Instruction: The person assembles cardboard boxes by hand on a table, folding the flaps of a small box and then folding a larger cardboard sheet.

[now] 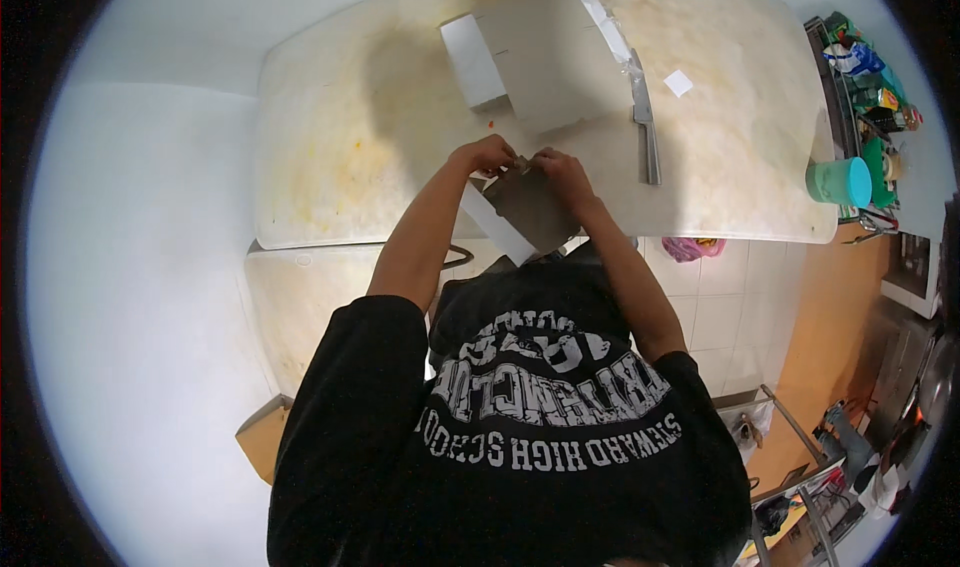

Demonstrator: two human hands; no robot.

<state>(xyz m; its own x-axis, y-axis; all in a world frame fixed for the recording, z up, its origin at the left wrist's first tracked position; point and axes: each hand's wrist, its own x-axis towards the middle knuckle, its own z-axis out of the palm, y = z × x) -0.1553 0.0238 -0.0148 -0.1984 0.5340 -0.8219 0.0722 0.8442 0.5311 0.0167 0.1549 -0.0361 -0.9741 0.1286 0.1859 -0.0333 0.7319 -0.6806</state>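
Note:
A grey piece of cardboard (540, 210) with a white flap (500, 229) is tilted at the table's near edge, in front of my body. My left hand (487, 155) is closed in a pinch at its far edge. Close beside it, my right hand (564, 175) grips the same cardboard along its right side. A small crumpled brownish bit (523, 164) shows between the fingertips of both hands; its kind is too small to tell. Just beyond my hands a larger opened-out cardboard sheet (545, 62) lies flat, grey side up, with white flaps at its sides.
A long kitchen knife (643, 117) lies right of the larger sheet, beside a small white square (678, 83). All are on a stained white table (320, 167). A teal cup (840, 182) and a rack (850, 87) of packages stand at the right. A pink bag (692, 249) sits below the table edge.

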